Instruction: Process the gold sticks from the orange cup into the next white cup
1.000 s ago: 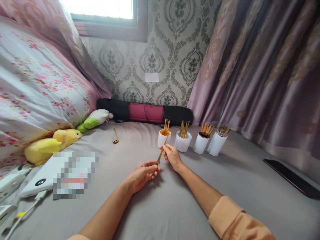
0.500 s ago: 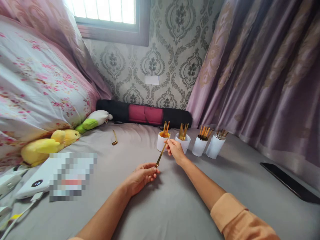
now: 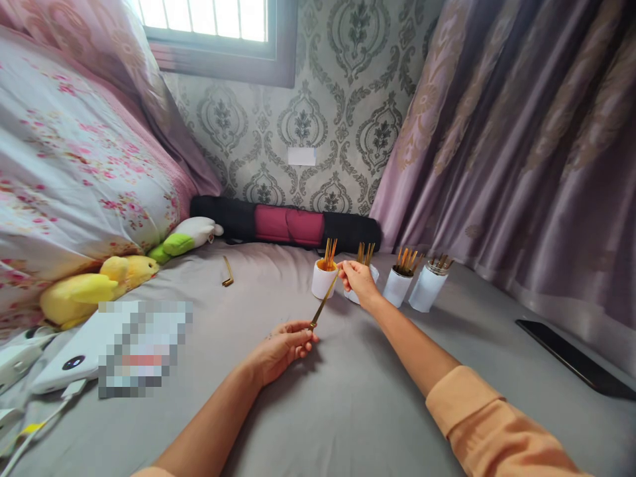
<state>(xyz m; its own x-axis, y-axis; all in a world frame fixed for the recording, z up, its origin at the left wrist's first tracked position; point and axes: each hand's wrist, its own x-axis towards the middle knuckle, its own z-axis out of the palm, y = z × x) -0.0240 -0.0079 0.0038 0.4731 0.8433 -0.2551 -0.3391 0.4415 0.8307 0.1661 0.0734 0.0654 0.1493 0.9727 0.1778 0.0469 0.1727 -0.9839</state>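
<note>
My left hand (image 3: 285, 344) is closed on the near end of a slim gold-coloured stick (image 3: 324, 301), which has a small knob-like part by my fingers. The stick slants up and away, narrowing toward its far end. At that far tip my right hand (image 3: 360, 281) is closed in a pinch, thumb and finger together. Just behind the tip stands a white cup (image 3: 322, 283) with several thin gold sticks (image 3: 330, 253) upright in it. A second white cup (image 3: 352, 295) with similar sticks is partly hidden behind my right hand.
Two more white containers (image 3: 396, 290) (image 3: 422, 291) of sticks stand to the right. A small bent gold piece (image 3: 227, 271) lies on the grey sheet (image 3: 209, 424). Around are a dark phone-like slab (image 3: 571, 358), a white power bank (image 3: 74, 358), plush toys (image 3: 84, 291) and a long black-and-red bag (image 3: 288, 225).
My right hand has slid up and to the right along the gold stick, out to its far tip. My left hand has stayed almost still.
</note>
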